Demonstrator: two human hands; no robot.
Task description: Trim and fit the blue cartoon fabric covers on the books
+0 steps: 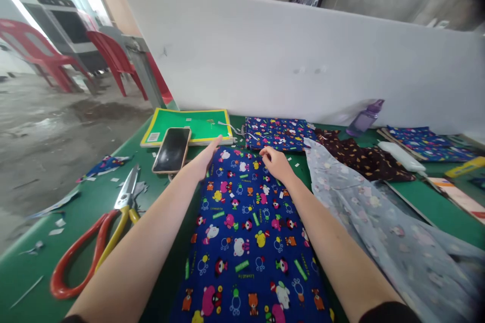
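Observation:
A long piece of dark blue cartoon-print fabric (242,222) lies flat between my forearms, stretching toward me. My left hand (207,159) rests along its far left corner, fingers stretched out and seen edge-on. At the far right corner, my right hand (273,161) has its fingers curled in on the fabric's edge; the fingertips are partly hidden. Just beyond that edge sits a folded stack of the same blue print (278,132). Left of my left hand are a smartphone (172,150) and a green book with a yellow border (193,123).
Large scissors (102,242) with red and yellow handles lie at the left among fabric scraps (106,165). Pale floral fabric (364,212), brown printed fabric (352,154) and a purple bottle (366,120) are on the right. A white panel (284,55) stands behind the green table (34,272).

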